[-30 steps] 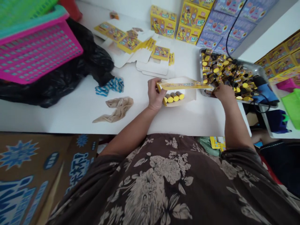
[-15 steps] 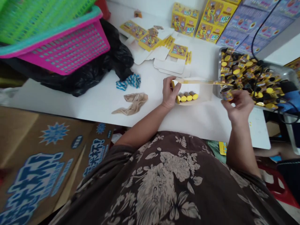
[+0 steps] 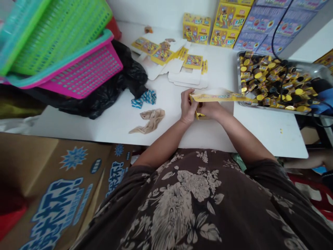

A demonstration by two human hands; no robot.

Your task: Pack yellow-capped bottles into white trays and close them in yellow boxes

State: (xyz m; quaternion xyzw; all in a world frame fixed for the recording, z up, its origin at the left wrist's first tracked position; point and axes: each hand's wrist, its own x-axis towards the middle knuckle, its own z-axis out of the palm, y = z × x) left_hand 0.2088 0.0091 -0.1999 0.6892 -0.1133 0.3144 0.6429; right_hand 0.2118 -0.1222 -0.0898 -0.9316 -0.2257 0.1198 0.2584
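My left hand [image 3: 188, 107] is closed on the left end of a yellow carton [image 3: 221, 97], thumb towards me and fingers behind. The carton lies on its side with its open mouth facing me and a printed flap standing out to the right. My right hand [image 3: 211, 109] reaches into the carton from the right. Its fingertips are hidden inside, so whether it holds anything does not show. To the right, a metal tray [image 3: 273, 107] holds many small yellow-and-brown cups [image 3: 271, 65].
Flattened cartons [image 3: 186, 74] lie behind my hands. Stacked yellow boxes [image 3: 196, 29] and purple boxes [image 3: 260, 22] line the wall. Plastic baskets [image 3: 85, 80] and a black bag [image 3: 130, 66] stand left. A co-worker's blue glove [image 3: 324, 100] is by the tray.
My right hand has moved left from beside the tray, where it held a small cup, into the carton. The row of cups seen inside the carton is now covered by that hand.
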